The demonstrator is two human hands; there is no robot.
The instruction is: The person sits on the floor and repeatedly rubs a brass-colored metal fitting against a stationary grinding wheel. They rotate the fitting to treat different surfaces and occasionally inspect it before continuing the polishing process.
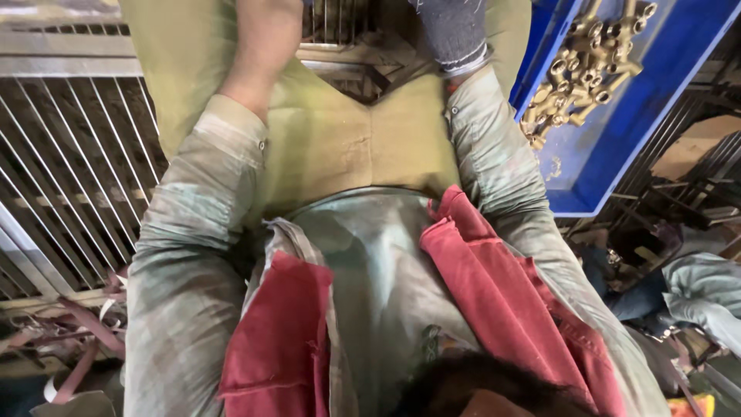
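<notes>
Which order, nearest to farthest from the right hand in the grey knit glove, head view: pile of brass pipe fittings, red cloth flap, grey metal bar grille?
Only the glove cuff of the right hand shows, at the top edge.
1. Pile of brass pipe fittings: just to its right, in a blue tray.
2. Red cloth flap: below it.
3. Grey metal bar grille: far left.
</notes>
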